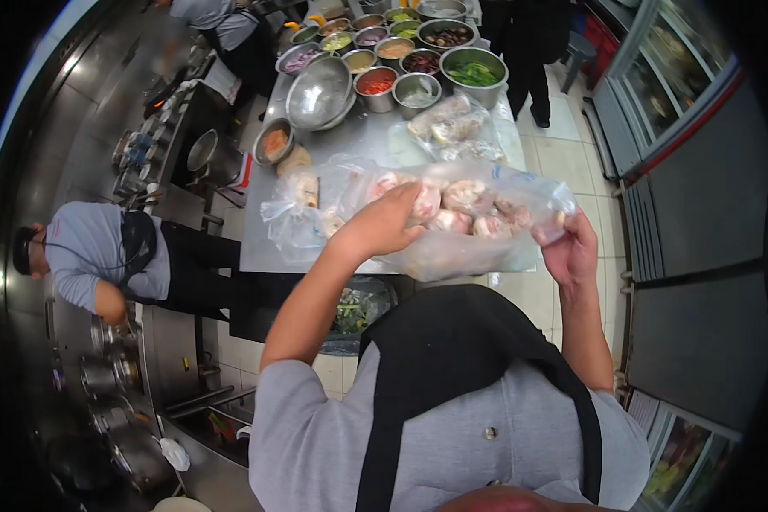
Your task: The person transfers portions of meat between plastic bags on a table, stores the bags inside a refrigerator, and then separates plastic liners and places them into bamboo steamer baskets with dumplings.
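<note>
Clear plastic bag (456,261) of pale pink pieces (465,195) lies along the near side of the metal table (363,139), with its near side appearing to bulge past the edge. Your right hand (572,249) has its fingers closed on the bag's right end. Your left hand (391,224) lies over the pieces toward the left with its fingers extended; you cannot tell from here whether they grasp one.

If your right fingers slip on the slick plastic, that end could sag and let pieces roll toward the floor (576,171). A hard pull toward you could drag the overhanging side off the table, since the load sits so near the edge. Pressing down with your left hand might split the thin film. Pushing away could shove the second bag (455,128), just beyond, toward the bowl of green peppers (474,75).
</note>
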Demonstrator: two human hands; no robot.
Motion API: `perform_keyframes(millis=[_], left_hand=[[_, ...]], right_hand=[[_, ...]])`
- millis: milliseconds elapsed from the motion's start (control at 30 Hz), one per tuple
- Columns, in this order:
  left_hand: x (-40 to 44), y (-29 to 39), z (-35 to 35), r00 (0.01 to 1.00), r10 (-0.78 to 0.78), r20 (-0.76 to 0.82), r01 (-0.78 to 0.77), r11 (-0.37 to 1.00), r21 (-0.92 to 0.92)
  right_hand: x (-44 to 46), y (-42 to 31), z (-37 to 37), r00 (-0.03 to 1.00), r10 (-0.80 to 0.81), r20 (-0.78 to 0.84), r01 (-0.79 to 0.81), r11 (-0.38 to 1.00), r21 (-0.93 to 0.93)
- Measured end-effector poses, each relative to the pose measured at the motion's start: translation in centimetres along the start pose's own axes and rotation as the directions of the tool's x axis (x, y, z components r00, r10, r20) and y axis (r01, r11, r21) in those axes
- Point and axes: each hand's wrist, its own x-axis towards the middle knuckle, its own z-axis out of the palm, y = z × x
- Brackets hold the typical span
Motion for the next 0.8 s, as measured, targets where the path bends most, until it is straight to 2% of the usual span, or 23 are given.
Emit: perform_keyframes(millis=[33, 67, 100, 167, 233, 267, 300, 367, 400, 467, 500, 567, 700, 767, 800], left_hand=[[0.0, 0.0, -0.9, 1.0, -0.001, -0.013, 0.002, 0.997, 0.076], [-0.3, -0.7, -2.7, 0.976, -0.204, -0.07, 0.181, 0.95, -0.254], [-0.8, -1.2, -4.6, 0.912, -0.406, -0.056, 0.307, 0.767, -0.564], [-2.3, -7.0, -5.5, 0.764, -0.607, -0.218, 0.325, 0.655, -0.682], [-3.6, -14.2, -3.7, 0.75, -0.656, -0.084, 0.538, 0.679, -0.499], [-4.9, -18.1, -0.8, 0.804, -0.578, -0.137, 0.535, 0.805, -0.257], [-6.0, -20.4, 1.4, 0.857, -0.487, -0.17, 0.495, 0.869, 0.008], [-5.9, -19.8, 2.2, 0.817, -0.567, -0.106, 0.534, 0.674, 0.511], [-5.6, -20.4, 3.0, 0.83, -0.547, -0.108, 0.518, 0.686, 0.511], [-5.5, -22.0, 5.0, 0.545, -0.814, -0.202, 0.749, 0.364, 0.553], [-5.0, -22.0, 4.8, 0.552, -0.809, -0.2, 0.746, 0.373, 0.552], [-3.7, -22.4, 4.0, 0.414, -0.895, -0.167, 0.82, 0.286, 0.496], [-3.4, -21.0, 2.8, 0.414, -0.908, -0.064, 0.806, 0.333, 0.49], [-4.4, -20.2, 2.8, 0.597, -0.801, -0.041, 0.738, 0.528, 0.42], [-4.3, -19.7, 2.0, 0.6, -0.799, -0.039, 0.735, 0.532, 0.421]], right_hand=[[0.1, -0.2, 0.0, 1.0, -0.022, -0.002, 0.022, 1.0, -0.01], [0.0, -0.3, 0.1, 0.999, -0.035, -0.005, 0.035, 0.998, -0.053], [-0.2, -0.1, -0.1, 0.999, -0.038, -0.006, 0.037, 0.998, -0.041], [0.0, -0.2, -0.5, 0.999, -0.031, 0.027, 0.032, 0.999, -0.04], [0.1, 0.0, -0.3, 0.999, -0.038, 0.022, 0.039, 0.999, -0.025], [0.3, 0.0, -0.1, 0.999, -0.036, 0.022, 0.037, 0.999, -0.012], [0.3, 0.0, 0.0, 0.998, -0.064, 0.025, 0.065, 0.998, -0.011], [0.4, -0.2, 0.3, 0.998, -0.035, 0.051, 0.036, 0.999, -0.024], [0.4, -0.3, 0.9, 1.0, -0.029, -0.009, 0.029, 0.999, -0.021], [0.4, -0.4, 1.1, 0.999, -0.033, -0.035, 0.032, 0.999, -0.022], [0.3, -0.3, 1.0, 0.998, -0.019, -0.055, 0.018, 1.0, -0.022], [0.3, -0.2, 0.8, 0.999, -0.032, -0.038, 0.031, 0.999, -0.023], [0.1, -0.2, 0.7, 0.999, -0.049, 0.008, 0.05, 0.998, -0.029], [0.2, -0.2, 1.1, 0.999, -0.049, -0.001, 0.049, 0.999, -0.018], [0.2, -0.2, 1.2, 0.999, -0.044, -0.013, 0.044, 0.999, -0.011]])
